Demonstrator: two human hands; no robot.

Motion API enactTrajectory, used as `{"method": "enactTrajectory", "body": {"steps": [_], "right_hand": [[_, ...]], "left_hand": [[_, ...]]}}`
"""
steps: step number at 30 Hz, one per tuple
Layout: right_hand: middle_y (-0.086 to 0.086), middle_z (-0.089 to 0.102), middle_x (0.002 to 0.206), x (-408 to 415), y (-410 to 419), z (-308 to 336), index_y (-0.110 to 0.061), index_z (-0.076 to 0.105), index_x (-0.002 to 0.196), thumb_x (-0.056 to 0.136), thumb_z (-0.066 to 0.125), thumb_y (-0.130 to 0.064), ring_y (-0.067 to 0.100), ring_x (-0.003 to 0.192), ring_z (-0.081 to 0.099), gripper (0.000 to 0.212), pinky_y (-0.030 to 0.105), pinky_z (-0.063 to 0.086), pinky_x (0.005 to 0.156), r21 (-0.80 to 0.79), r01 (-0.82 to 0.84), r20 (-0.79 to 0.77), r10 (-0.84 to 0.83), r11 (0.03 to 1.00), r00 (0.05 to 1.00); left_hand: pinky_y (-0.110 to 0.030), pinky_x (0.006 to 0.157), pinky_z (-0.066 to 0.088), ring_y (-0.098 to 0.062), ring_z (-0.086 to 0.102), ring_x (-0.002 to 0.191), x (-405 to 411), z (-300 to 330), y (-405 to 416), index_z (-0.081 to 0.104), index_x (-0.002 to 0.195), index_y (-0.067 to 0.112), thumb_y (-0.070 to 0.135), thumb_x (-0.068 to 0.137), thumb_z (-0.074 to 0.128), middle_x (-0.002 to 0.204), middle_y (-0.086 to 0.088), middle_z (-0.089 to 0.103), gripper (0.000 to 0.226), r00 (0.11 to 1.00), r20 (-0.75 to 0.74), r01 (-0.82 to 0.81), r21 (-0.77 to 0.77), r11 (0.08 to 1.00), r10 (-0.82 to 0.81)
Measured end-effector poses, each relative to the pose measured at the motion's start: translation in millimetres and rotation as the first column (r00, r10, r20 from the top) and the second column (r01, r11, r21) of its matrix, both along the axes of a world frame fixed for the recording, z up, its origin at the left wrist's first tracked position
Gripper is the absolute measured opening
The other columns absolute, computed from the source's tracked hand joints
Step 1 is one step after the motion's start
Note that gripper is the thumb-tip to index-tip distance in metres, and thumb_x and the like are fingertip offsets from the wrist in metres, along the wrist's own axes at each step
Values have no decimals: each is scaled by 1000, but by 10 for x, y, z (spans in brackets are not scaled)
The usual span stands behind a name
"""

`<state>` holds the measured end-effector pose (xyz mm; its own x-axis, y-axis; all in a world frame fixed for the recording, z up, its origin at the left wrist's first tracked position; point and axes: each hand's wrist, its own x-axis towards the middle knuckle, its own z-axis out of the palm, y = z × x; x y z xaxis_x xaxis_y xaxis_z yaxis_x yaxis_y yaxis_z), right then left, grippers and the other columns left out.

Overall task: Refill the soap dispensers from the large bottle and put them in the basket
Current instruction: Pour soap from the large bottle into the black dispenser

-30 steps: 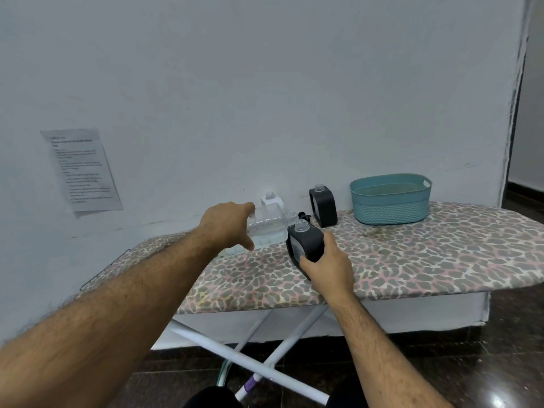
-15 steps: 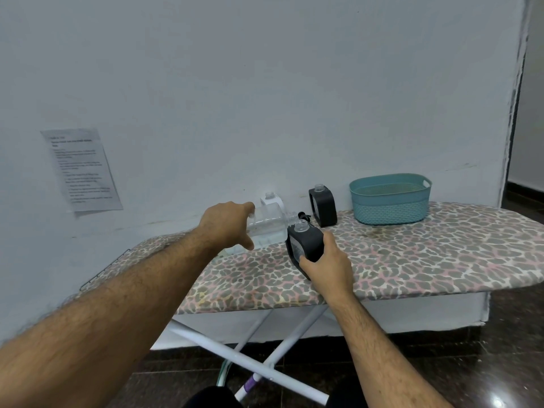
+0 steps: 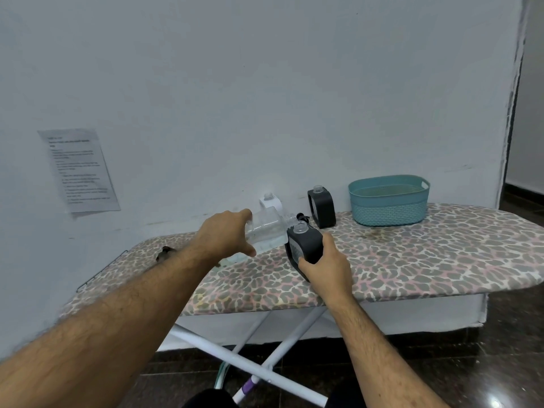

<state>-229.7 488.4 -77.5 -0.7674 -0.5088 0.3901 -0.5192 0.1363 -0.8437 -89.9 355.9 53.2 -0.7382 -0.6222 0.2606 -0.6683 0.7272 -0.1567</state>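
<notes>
Left hand [image 3: 226, 235], centre of the frame: wrapped round the clear large bottle [image 3: 266, 232], tipped nearly flat, neck aimed right at the open mouth of the black dispenser [image 3: 303, 245]. Right hand [image 3: 325, 267], just below and right of centre: clasped round the lower body of that dispenser, propping it slightly tilted on the leopard-print ironing board [image 3: 412, 260]. Bottle neck and dispenser mouth almost touching; no stream visible, so cannot tell whether liquid is flowing.

Further out: white dispenser [image 3: 270, 203] behind the bottle against the wall, cap off. Second black dispenser [image 3: 321, 207] upright right of it, also uncapped. Small black part, probably a pump head [image 3: 301, 216], lying between them. Teal basket [image 3: 388, 200] at right of the frame, nothing seen inside. Printed sheet [image 3: 79, 170] on the wall at left.

Step in hand, by judgement: filling the first dispenser. Next move likely calls for keeping the neck over the mouth, righting the bottle once full, then fitting a pump and carrying the dispenser right to the basket.

Against the earlier frames: hands, bottle and dispenser in the same pose, no visible shift.
</notes>
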Motion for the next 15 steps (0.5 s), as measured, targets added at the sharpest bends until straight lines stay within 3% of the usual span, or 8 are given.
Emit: {"method": "enactTrajectory", "body": {"steps": [6, 10, 15], "right_hand": [[-7, 63, 95, 0, 4, 3, -25, 47, 124, 83, 73, -34, 15, 81, 60, 50, 32, 55, 68, -17, -2, 4, 2, 1000, 1000], [-7, 65, 96, -7, -3, -5, -25, 48, 124, 82, 73, -30, 14, 81, 61, 50, 27, 50, 65, -30, -20, 22, 21, 999, 1000], [-6, 65, 99, -13, -15, -19, -26, 48, 129, 81, 74, -27, 14, 86, 63, 54, 34, 57, 71, -53, -44, 59, 47, 998, 997]], "left_hand": [[-39, 63, 59, -15, 65, 78, 46, -119, -50, 48, 123, 29, 58, 63, 84, 95, 8, 67, 76, 996, -85, 23, 94, 995, -15], [-38, 74, 56, -15, 64, 86, 91, -214, -90, 50, 122, 27, 54, 66, 84, 99, 7, 67, 72, 977, -213, 45, 213, 976, 1], [-25, 61, 45, -12, 61, 82, 114, -292, -124, 51, 118, 22, 46, 67, 86, 101, 4, 64, 66, 903, -427, 122, 368, 922, 51]]}}
